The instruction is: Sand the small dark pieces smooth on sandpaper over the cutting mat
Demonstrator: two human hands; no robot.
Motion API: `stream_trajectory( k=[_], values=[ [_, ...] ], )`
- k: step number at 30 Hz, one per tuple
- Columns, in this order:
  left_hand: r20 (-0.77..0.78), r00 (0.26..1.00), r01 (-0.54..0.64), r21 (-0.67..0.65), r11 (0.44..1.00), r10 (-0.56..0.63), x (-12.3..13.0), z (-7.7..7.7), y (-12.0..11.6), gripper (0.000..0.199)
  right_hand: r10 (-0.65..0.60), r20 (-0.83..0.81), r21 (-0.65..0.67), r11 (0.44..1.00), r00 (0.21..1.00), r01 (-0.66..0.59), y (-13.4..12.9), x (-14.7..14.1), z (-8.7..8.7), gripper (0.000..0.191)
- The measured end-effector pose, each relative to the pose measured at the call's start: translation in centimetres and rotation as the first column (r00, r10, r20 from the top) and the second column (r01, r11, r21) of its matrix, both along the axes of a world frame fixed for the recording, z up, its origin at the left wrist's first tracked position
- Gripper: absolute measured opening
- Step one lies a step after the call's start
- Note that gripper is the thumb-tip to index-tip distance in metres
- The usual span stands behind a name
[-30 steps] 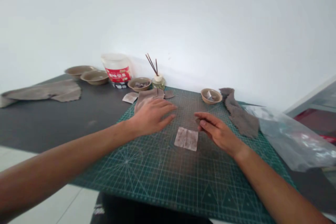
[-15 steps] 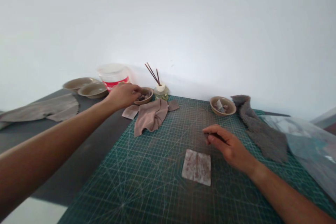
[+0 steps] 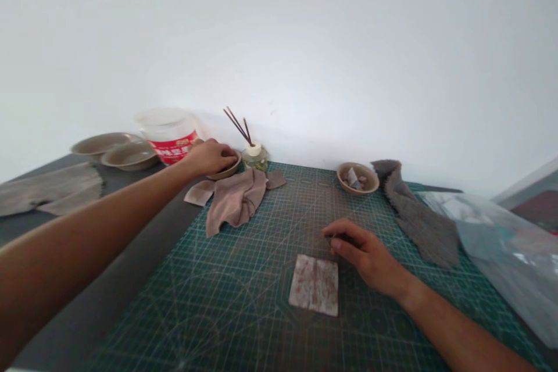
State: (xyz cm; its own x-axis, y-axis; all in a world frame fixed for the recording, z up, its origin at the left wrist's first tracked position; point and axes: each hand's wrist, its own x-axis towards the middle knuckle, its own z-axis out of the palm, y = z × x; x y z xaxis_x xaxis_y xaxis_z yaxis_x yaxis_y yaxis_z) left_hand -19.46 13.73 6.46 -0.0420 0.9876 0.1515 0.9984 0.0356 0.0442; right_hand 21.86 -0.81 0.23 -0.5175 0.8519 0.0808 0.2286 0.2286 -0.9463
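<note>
There are four bowls [image 3: 131, 157], two hands [image 3: 368, 253], three sticks [image 3: 238, 127], one bottle [image 3: 256, 159], one tub [image 3: 171, 142], one mat [image 3: 218, 285]

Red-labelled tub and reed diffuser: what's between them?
Head view: a beige bowl with the left hand over it, between tub and reed diffuser.

The dark table [image 3: 100, 302] carries a green mat [image 3: 209, 302] and, left of it, a cloth [image 3: 74, 189], two bowls [image 3: 131, 158] and a tub [image 3: 172, 148].

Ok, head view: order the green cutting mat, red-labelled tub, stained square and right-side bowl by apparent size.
1. Green cutting mat
2. Red-labelled tub and stained square: unsure; they look close, the left hand partly covers the tub, and the square lies nearer
3. Right-side bowl
</note>
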Motion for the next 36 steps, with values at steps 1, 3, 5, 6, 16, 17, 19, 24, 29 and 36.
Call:
stream_trajectory(
  k=[1, 3, 5, 6, 16, 17, 19, 24, 29, 36],
  values=[
    [0.028, 1.000, -0.009, 0.028, 1.000, 0.008, 0.2, 0.2, -0.3, 0.045, 0.000, -0.008, -0.006, 1.000, 1.000, 0.000, 0.0, 0.1, 0.0, 0.020],
    [0.110, 0.994, -0.041, 0.101, 0.994, 0.029, 0.6, 0.9, -1.3, 0.045, 0.000, -0.041, -0.031, 1.000, 0.999, -0.002, 0.0, 0.2, 0.1, 0.021],
    [0.210, 0.977, -0.077, 0.180, 0.981, 0.038, 1.4, 1.7, -3.0, 0.047, 0.003, -0.076, -0.062, 0.998, 0.997, -0.008, -0.2, 0.4, 0.3, 0.022],
    [0.264, 0.964, -0.084, 0.217, 0.973, 0.025, 2.0, 1.9, -4.2, 0.048, 0.004, -0.076, -0.060, 0.998, 0.997, -0.009, -0.2, 0.4, 0.4, 0.022],
    [0.980, 0.132, 0.600, 0.038, 0.799, -0.146, 15.0, -3.4, -16.1, 0.021, -0.233, 0.302, 0.654, 0.756, 0.924, -0.024, 2.7, -0.1, -1.0, 0.023],
    [0.998, 0.014, 0.615, 0.036, 0.787, -0.056, 16.0, -3.9, -16.5, 0.019, -0.257, 0.301, 0.687, 0.727, 0.918, -0.022, 2.7, 0.0, -1.1, 0.025],
    [0.986, -0.143, 0.606, 0.018, 0.795, 0.087, 17.4, -4.4, -17.0, 0.022, -0.250, 0.226, 0.733, 0.681, 0.941, 0.005, 1.9, 0.0, -0.6, 0.028],
    [0.923, -0.298, 0.634, -0.001, 0.773, 0.245, 18.3, -5.0, -17.5, 0.033, -0.055, 0.107, 0.663, 0.748, 0.993, -0.031, -2.0, -0.8, 0.8, 0.033],
    [0.989, 0.070, 0.552, 0.069, 0.831, -0.129, 16.6, -5.2, -16.5, 0.025, -0.202, 0.203, 0.691, 0.723, 0.958, 0.006, -1.4, -0.6, 0.1, 0.036],
    [0.368, 0.724, 0.507, 0.289, 0.812, -0.583, 14.6, -6.2, -12.5, 0.022, -0.247, 0.396, 0.705, 0.699, 0.884, -0.121, 2.8, 0.9, -1.0, 0.038]
  ],
)
